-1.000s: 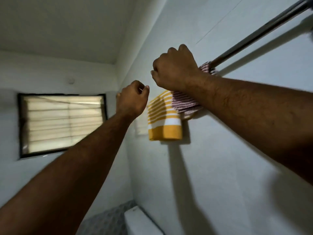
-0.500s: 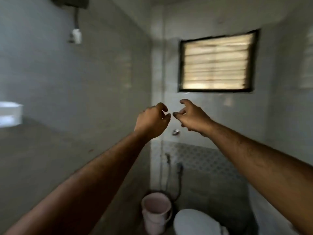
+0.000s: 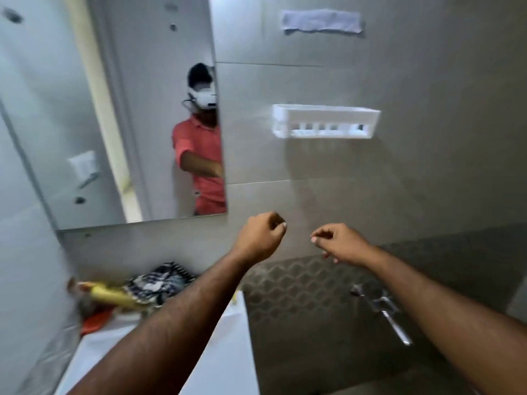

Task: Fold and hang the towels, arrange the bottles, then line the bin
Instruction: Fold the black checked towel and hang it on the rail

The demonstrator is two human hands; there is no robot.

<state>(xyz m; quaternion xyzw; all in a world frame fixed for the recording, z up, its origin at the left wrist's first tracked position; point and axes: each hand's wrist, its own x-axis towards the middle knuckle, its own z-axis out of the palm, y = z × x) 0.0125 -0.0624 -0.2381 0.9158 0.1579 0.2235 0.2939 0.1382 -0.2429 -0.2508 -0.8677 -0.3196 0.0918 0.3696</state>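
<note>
Head view: both hands (image 3: pixel 258 238) (image 3: pixel 343 243) loosely curled, fingers holding nothing; reaching left for the heaped towels (image 3: pixel 159 283) could knock them off the surface (image 3: pixel 228 352)

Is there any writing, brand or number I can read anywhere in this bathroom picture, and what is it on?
No readable text anywhere.
Taped paper strip on the wall: no writing visible.
White shelf: no label visible.
Pile of towels by the sink: stripes and patterns only, blurred.
Headset in the mirror: any marking too small to read.
</note>
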